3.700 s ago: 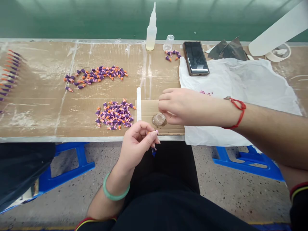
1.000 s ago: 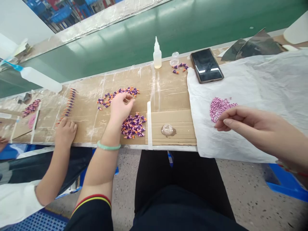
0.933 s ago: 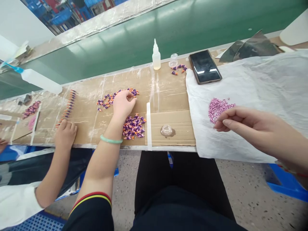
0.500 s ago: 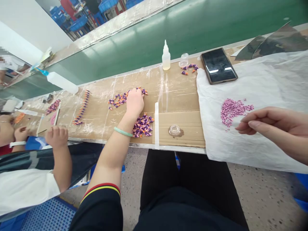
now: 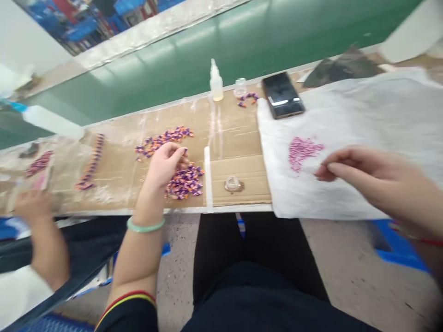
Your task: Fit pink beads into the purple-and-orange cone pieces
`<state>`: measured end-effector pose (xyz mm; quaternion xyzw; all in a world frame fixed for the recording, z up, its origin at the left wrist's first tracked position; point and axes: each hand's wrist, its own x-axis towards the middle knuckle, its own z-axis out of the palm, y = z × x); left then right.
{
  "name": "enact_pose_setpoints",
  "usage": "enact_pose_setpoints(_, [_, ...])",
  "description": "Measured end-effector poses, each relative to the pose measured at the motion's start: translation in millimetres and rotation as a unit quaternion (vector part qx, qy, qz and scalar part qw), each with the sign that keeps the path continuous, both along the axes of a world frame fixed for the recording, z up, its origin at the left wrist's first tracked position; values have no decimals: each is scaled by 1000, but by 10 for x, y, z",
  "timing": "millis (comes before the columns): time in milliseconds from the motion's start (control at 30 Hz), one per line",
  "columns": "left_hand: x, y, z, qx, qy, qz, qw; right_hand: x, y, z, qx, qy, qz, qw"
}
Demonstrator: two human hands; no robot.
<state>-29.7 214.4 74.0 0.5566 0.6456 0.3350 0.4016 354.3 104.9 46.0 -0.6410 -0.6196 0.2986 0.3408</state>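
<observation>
My left hand (image 5: 165, 162) hovers over the cardboard bench top (image 5: 231, 133), between a near pile of small purple-and-orange pieces (image 5: 185, 182) and a far pile of the same pieces (image 5: 162, 138). Its fingers are curled, and a purple speck shows at the fingertips. My right hand (image 5: 349, 169) is over the white sheet (image 5: 367, 110), fingers pinched together, just right of a small heap of pink bits (image 5: 303, 150). What the pinch holds is hidden. The picture is smeared by motion.
A white strip (image 5: 207, 177) and a clear round dish (image 5: 232, 184) lie by the near pile. At the back stand a glue bottle (image 5: 216, 85), a small clear cup (image 5: 240, 86) and a phone (image 5: 282, 94). Another person's hand (image 5: 32, 207) is at the left edge.
My left hand has drawn back from the far pile toward the near pile. My right hand has stayed pinched over the white sheet. The camera has swung, and the other person's hand has dropped lower.
</observation>
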Motion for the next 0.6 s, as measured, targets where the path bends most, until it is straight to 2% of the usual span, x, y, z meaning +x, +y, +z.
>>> enact_pose_setpoints(67, [25,-105,6,6,-80,4,997,-59,10,88,-3,39,2,999])
enact_pose_setpoints(133, [40,-208,-5,-4,-124,-26,992,-69,30,69,25,15,-4,1000])
enact_pose_setpoints(233, [77,-386,-20,-39,-144,-59,987,-44,30,-67,76,-66,28,995])
enact_pose_setpoints(367, [151,-647,-18,-33,-165,-50,984,-85,-3,-215,114,-108,93,983])
enact_pose_setpoints(467, [192,-821,-44,-27,-190,-52,980,-151,-5,-243,119,-129,119,977])
enact_pose_setpoints(600, [215,-1029,-147,-39,-225,-114,967,-214,17,-236,111,-161,125,973])
